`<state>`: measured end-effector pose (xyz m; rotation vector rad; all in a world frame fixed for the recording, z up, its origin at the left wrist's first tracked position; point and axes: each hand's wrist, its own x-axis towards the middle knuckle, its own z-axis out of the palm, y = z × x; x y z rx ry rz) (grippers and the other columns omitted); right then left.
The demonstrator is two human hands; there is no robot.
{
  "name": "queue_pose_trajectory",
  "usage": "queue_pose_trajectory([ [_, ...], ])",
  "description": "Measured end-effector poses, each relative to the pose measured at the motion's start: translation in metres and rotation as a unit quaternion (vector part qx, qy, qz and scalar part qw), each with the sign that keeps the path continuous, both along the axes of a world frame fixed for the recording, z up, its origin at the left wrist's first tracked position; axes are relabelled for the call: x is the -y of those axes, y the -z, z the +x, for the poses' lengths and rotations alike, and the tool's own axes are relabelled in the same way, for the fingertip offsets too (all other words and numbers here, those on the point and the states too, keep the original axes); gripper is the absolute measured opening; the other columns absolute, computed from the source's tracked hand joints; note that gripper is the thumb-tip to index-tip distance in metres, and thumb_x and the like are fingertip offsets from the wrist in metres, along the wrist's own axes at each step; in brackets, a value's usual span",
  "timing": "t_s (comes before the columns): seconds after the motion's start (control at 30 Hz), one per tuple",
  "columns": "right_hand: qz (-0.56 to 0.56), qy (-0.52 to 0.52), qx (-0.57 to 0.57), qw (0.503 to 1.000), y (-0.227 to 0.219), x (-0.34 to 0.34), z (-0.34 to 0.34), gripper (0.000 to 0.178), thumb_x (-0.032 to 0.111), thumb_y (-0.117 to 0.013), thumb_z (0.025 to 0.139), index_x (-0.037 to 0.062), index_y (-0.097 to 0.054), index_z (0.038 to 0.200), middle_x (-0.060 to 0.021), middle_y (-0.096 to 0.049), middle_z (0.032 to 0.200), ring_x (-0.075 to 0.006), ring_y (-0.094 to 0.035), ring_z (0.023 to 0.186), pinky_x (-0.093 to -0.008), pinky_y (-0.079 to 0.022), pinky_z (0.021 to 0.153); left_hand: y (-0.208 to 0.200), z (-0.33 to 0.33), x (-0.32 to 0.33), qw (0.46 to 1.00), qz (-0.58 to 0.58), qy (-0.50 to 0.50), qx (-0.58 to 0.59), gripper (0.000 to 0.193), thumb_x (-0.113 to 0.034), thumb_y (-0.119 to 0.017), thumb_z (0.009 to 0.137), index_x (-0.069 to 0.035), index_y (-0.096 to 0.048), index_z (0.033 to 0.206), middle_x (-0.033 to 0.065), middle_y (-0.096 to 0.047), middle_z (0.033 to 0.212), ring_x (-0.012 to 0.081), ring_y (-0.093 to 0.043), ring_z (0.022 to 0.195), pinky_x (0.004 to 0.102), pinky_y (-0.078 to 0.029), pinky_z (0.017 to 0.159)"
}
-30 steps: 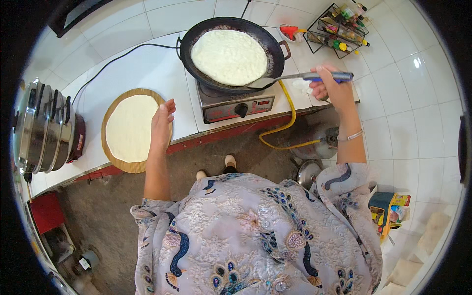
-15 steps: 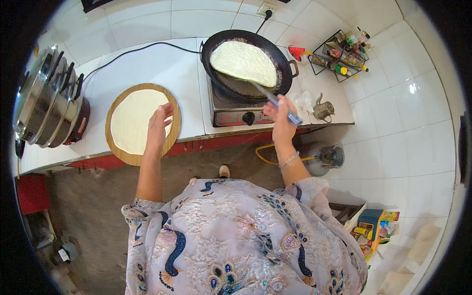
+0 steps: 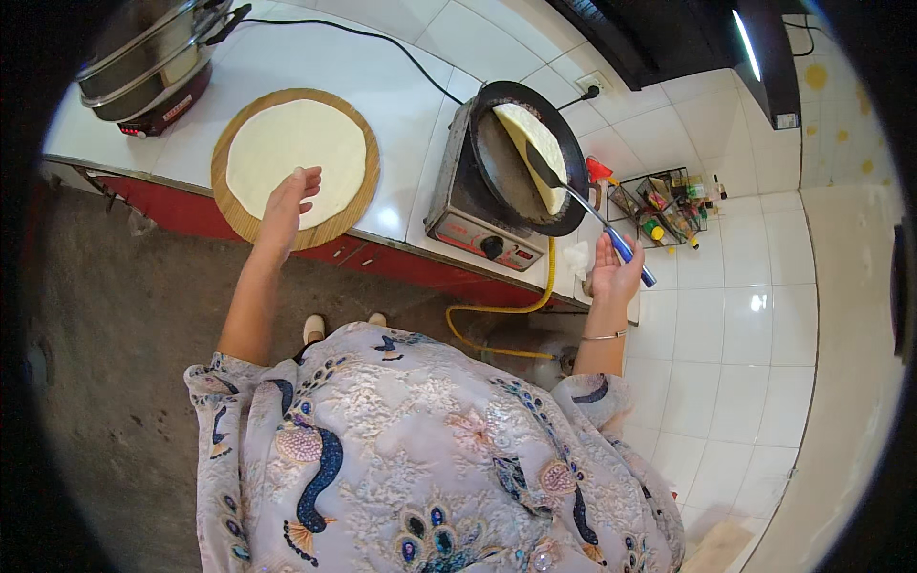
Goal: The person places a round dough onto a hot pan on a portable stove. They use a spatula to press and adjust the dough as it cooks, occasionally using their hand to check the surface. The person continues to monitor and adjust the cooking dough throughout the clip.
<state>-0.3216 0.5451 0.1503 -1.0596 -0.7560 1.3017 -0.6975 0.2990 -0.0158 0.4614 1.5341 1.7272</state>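
My right hand (image 3: 616, 274) grips the blue handle of a spatula (image 3: 634, 260), its dark blade lying against a flatbread (image 3: 540, 143) in the black frying pan (image 3: 497, 172). The flatbread shows as a narrow half-moon along the pan's right side; I cannot tell whether it is folded or tilted up. At the left, a rolled-out round of pale dough (image 3: 301, 143) lies on a round wooden board (image 3: 371, 181). My left hand (image 3: 292, 199) hovers over or rests at the dough's near part, holding nothing, its fingers slightly bent and apart from the thumb.
Under the pan stands a gas stove (image 3: 457, 215) with a yellow hose (image 3: 478, 307) below. A tiered steamer (image 3: 153, 67) is at the far left, its black cord crossing the counter. A wire rack of bottles (image 3: 659, 205) stands to the right. A dark hood (image 3: 669, 38) hangs above.
My view has turned, so the counter appears slanted. The flatbread, lying broad and flat before, now sits as a narrow half-moon at the pan's right, with the spatula blade against it.
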Motion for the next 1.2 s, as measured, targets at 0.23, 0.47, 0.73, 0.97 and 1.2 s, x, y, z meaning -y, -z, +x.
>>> queue_pose_trajectory([
  [0.23,0.017,-0.001,-0.007,1.000,-0.015,-0.002,0.013,0.032,0.031,-0.047,0.088,0.0003,-0.049,0.098,-0.0192,-0.057,0.091,-0.0258,-0.061,0.081,-0.0342,-0.054,0.074,-0.003,-0.014,0.006,0.999,0.011,-0.046,-0.003,0.054,-0.047,-0.033,0.092,-0.003,-0.053,0.119,0.0115,-0.056,0.113,0.0193,-0.052,0.104,0.0333,-0.040,0.087],
  [0.47,0.015,-0.001,-0.016,1.000,-0.018,0.005,0.027,0.033,0.032,-0.046,0.088,0.0006,-0.050,0.099,-0.0181,-0.058,0.090,-0.0249,-0.061,0.081,-0.0338,-0.054,0.072,-0.013,-0.014,-0.003,0.999,0.022,-0.031,-0.012,0.055,-0.047,-0.033,0.092,-0.003,-0.052,0.120,0.0128,-0.055,0.114,0.0202,-0.052,0.104,0.0343,-0.040,0.087],
  [0.73,0.053,-0.019,-0.041,0.998,-0.043,0.038,0.049,0.033,0.033,-0.045,0.090,0.0024,-0.052,0.101,-0.0188,-0.061,0.092,-0.0240,-0.063,0.080,-0.0331,-0.055,0.069,-0.031,-0.009,-0.020,0.999,0.009,0.020,-0.034,0.056,-0.046,-0.030,0.093,-0.001,-0.050,0.122,0.0150,-0.053,0.118,0.0215,-0.051,0.108,0.0349,-0.040,0.089],
  [0.97,0.192,-0.068,0.098,0.974,-0.087,0.028,0.068,0.033,0.029,-0.049,0.089,-0.0010,-0.053,0.101,-0.0184,-0.063,0.085,-0.0202,-0.064,0.067,-0.0276,-0.054,0.059,-0.071,0.009,-0.062,0.996,0.032,0.057,-0.067,0.057,-0.045,-0.027,0.094,-0.002,-0.044,0.126,0.0149,-0.050,0.123,0.0231,-0.048,0.113,0.0366,-0.038,0.093],
  [1.2,0.141,-0.125,0.398,0.898,-0.123,0.020,0.045,0.031,0.027,-0.062,0.081,-0.0014,-0.060,0.095,-0.0117,-0.063,0.072,-0.0116,-0.061,0.057,-0.0205,-0.048,0.050,-0.115,0.040,-0.102,0.982,0.069,0.111,-0.140,0.058,-0.047,-0.029,0.093,-0.002,-0.045,0.126,0.0142,-0.050,0.123,0.0221,-0.048,0.112,0.0357,-0.038,0.092],
])
